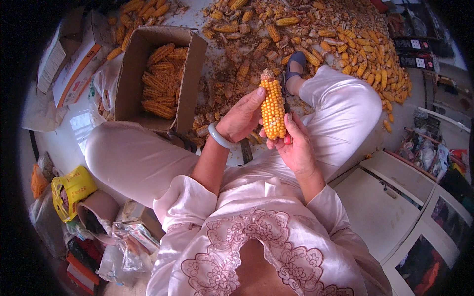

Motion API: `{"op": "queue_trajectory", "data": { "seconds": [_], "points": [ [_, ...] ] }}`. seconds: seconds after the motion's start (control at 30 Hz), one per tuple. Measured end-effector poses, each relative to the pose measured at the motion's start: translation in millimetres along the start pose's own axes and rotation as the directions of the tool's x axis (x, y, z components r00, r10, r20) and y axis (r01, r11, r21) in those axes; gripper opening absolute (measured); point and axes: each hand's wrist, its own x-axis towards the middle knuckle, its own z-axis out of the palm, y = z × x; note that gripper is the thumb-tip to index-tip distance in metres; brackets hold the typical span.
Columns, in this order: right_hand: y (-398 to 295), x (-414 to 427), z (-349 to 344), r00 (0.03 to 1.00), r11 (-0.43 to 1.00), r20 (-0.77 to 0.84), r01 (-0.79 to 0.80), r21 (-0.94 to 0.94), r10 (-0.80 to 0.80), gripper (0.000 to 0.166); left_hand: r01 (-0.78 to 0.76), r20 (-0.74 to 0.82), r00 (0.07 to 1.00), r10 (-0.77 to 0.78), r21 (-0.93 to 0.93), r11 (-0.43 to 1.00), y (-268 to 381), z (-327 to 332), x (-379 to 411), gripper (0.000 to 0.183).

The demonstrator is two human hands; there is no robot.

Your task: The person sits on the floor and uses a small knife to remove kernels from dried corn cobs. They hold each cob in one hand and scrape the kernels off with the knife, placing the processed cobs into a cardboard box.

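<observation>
An ear of yellow corn [273, 109] stands nearly upright between my hands, its kernels on and its pale stub end pointing away from me. My left hand [242, 116], with a pale bangle [219, 136] at the wrist, has its thumb against the upper side of the ear. Around the lower right of the ear my right hand [298, 142] is closed. Part of a red-handled tool [288, 139] shows between the ear and the right fingers; the rest is hidden. Left of the hands, an open cardboard box [198, 70] holds corn ears and loose kernels.
Beyond my legs lies a large heap of corn ears [366, 59] with cobs and debris [237, 55] on the floor. Cartons [76, 74] stand at the far left, plastic bags [74, 188] at the lower left, and a white cabinet [385, 207] at the right.
</observation>
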Motion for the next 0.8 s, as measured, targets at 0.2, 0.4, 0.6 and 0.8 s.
{"op": "queue_trajectory", "data": {
  "seconds": [0.2,0.4,0.6,0.8],
  "points": [
    [2,-2,3,0.977,0.939,-0.153,0.089,-0.333,-0.147,0.023,-0.065,-0.090,0.995,0.044,-0.243,0.968,-4,12,2,0.051],
    [-18,-33,-2,0.951,0.626,-0.140,0.066,-0.777,-0.275,0.030,-0.221,-0.203,0.963,0.179,-0.207,0.953,3,11,4,0.042],
    [-47,-54,15,0.960,0.180,0.099,0.149,-0.972,-0.260,0.031,-0.250,-0.271,0.944,0.187,-0.220,0.943,4,6,3,0.040],
    [-52,-54,20,0.942,0.062,0.194,0.218,-0.974,-0.273,0.027,-0.288,-0.314,0.923,0.223,-0.176,0.941,4,3,5,0.041]
  ]
}}
